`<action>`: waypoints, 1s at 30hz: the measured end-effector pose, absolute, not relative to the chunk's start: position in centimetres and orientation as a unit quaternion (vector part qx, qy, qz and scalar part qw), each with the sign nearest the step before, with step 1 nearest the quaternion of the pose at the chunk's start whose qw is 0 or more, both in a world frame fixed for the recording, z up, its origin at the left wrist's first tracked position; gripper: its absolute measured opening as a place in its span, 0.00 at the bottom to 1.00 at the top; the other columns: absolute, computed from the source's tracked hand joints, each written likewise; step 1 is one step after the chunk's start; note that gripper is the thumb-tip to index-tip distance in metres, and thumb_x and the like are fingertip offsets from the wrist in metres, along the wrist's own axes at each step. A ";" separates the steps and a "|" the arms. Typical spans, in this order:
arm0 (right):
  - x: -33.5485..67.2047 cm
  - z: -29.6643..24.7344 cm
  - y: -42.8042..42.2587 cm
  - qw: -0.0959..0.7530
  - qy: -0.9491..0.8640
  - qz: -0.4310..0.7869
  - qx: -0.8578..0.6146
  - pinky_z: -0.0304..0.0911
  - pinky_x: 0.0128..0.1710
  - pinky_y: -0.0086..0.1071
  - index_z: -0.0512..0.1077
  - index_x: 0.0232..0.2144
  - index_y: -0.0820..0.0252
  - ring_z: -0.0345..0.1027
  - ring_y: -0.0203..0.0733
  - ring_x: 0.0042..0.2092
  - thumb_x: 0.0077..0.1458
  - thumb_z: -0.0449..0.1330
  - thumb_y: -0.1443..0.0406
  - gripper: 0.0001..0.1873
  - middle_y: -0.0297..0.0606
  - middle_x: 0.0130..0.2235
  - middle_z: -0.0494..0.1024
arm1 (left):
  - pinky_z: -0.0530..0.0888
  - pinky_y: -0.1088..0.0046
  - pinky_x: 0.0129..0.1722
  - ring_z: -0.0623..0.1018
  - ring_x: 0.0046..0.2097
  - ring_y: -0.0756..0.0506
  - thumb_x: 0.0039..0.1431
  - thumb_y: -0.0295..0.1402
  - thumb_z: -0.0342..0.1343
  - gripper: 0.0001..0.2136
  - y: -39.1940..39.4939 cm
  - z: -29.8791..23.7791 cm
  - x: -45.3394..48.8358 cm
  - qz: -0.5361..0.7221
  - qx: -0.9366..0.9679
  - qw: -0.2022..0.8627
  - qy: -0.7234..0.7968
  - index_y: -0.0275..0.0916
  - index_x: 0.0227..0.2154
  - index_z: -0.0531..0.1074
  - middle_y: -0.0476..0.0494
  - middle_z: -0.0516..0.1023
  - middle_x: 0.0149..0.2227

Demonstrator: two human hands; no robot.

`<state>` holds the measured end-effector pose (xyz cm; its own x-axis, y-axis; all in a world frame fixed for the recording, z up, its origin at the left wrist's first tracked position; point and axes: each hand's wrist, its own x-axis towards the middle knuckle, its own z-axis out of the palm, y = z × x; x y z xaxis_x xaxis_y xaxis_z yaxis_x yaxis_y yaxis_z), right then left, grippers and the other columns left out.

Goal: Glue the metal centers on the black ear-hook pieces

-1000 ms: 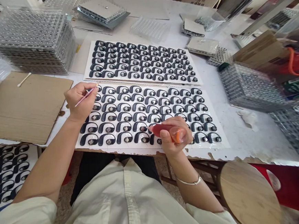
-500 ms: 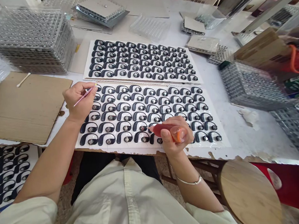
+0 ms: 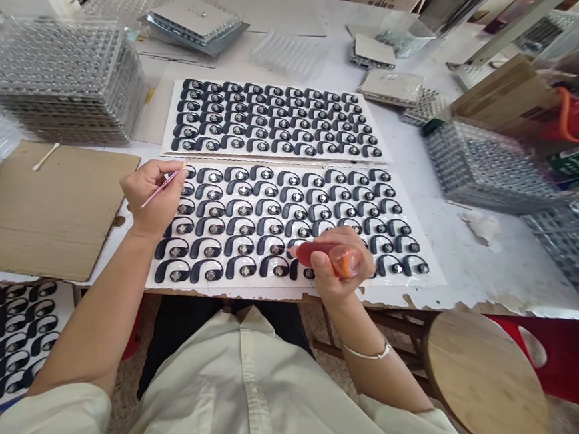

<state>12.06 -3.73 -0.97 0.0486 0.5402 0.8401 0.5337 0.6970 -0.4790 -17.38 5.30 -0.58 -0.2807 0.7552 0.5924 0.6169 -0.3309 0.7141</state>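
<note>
Pinched in my left hand (image 3: 152,200) is a thin pink stick (image 3: 163,186) with a yellowish tip. Its tip is over the upper left corner of the nearer white sheet (image 3: 431,269). Rows of black hook-shaped pieces (image 3: 244,226), each with a round silvery spot, lie on this sheet. My right hand (image 3: 356,244) is wrapped round a red squeeze bottle (image 3: 314,252) with an orange end facing me. The bottle's narrow nozzle points left, above the front rows; whether it touches a piece I cannot tell. My right hand hides several pieces.
Behind lies another white sheet (image 3: 383,155) of similar pieces. Stacked clear trays (image 3: 63,81) stand at left, more trays (image 3: 486,165) at right. A cotton swab (image 3: 45,156) rests on brown cardboard (image 3: 43,216). A round wooden stool (image 3: 485,375) is below the table's chipped front edge.
</note>
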 end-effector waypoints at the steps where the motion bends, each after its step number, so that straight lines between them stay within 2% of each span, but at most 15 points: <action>1: 12.1 -1.0 -3.7 0.611 -0.689 0.003 -0.389 0.63 0.26 0.36 0.68 0.31 0.59 0.65 0.38 0.26 0.53 0.62 0.61 0.08 0.34 0.26 0.73 | 0.76 0.74 0.36 0.78 0.32 0.49 0.51 0.32 0.64 0.06 5.3 -0.6 -17.4 0.558 0.597 0.061 0.573 0.40 0.33 0.79 0.49 0.80 0.31; 11: 12.1 -0.9 -4.0 0.604 -0.689 0.025 -0.400 0.61 0.24 0.36 0.69 0.29 0.58 0.65 0.39 0.27 0.51 0.62 0.61 0.07 0.34 0.25 0.72 | 0.77 0.72 0.34 0.79 0.31 0.48 0.51 0.33 0.65 0.04 5.2 -0.3 -17.3 0.566 0.594 0.063 0.568 0.44 0.32 0.79 0.50 0.80 0.29; 22: 12.1 -0.8 -4.0 0.599 -0.689 0.031 -0.408 0.61 0.24 0.35 0.68 0.28 0.58 0.64 0.39 0.26 0.51 0.62 0.60 0.08 0.33 0.24 0.72 | 0.75 0.74 0.31 0.77 0.29 0.49 0.49 0.30 0.65 0.04 5.2 -0.1 -17.1 0.569 0.597 0.054 0.563 0.42 0.31 0.80 0.48 0.81 0.30; 30: 12.1 -0.9 -4.1 0.605 -0.687 0.040 -0.400 0.61 0.24 0.35 0.69 0.28 0.59 0.65 0.39 0.27 0.51 0.62 0.61 0.08 0.34 0.25 0.72 | 0.76 0.72 0.33 0.77 0.29 0.49 0.50 0.32 0.65 0.03 5.2 -0.1 -17.0 0.573 0.590 0.061 0.565 0.44 0.30 0.79 0.49 0.80 0.30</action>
